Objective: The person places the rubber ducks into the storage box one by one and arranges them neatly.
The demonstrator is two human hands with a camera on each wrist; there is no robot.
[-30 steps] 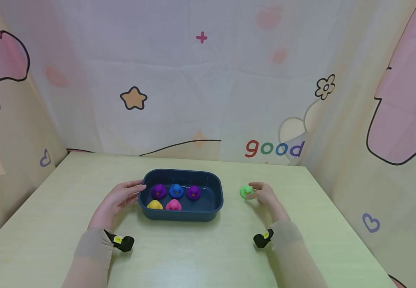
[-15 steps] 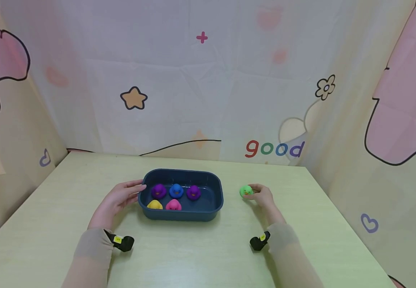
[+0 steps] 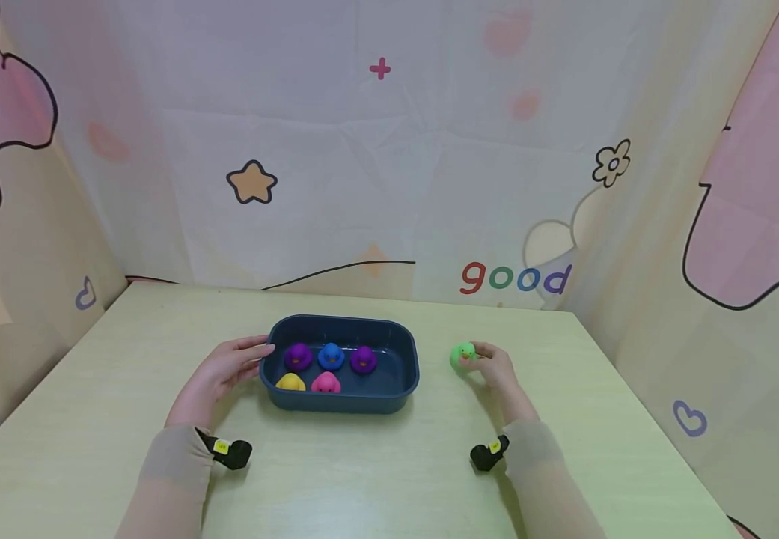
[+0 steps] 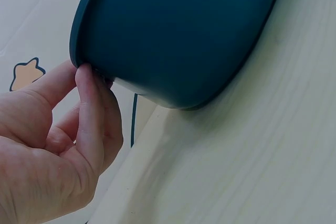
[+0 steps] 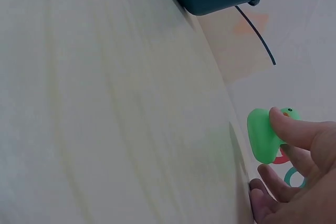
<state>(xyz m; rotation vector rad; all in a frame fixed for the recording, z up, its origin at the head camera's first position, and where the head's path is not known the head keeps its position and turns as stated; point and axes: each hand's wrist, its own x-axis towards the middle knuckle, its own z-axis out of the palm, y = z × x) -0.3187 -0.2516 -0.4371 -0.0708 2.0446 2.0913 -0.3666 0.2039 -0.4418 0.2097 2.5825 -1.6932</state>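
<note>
A green rubber duck point(image 3: 462, 355) is pinched between the thumb and fingers of my right hand point(image 3: 497, 368), to the right of the dark blue bin point(image 3: 342, 403). In the right wrist view the duck point(image 5: 262, 136) appears just off the table, tilted, with its head partly behind the thumb. My left hand point(image 3: 224, 367) holds the rim at the bin's left end. The left wrist view shows one digit over the bin's rim and other fingertips against its outer wall. Inside the bin sit two purple ducks point(image 3: 298, 358), a blue duck point(image 3: 331, 357), a yellow duck point(image 3: 291, 382) and a pink duck point(image 3: 326, 382).
The pale wooden table point(image 3: 362, 479) stretches around the bin. A printed cloth point(image 3: 416, 187) rises behind the table and along both sides. Black wrist cameras point(image 3: 229, 454) are strapped at both sleeves.
My right fingers have closed on the green duck, which now tilts and looks slightly lifted. The left hand and the bin stay where they were.
</note>
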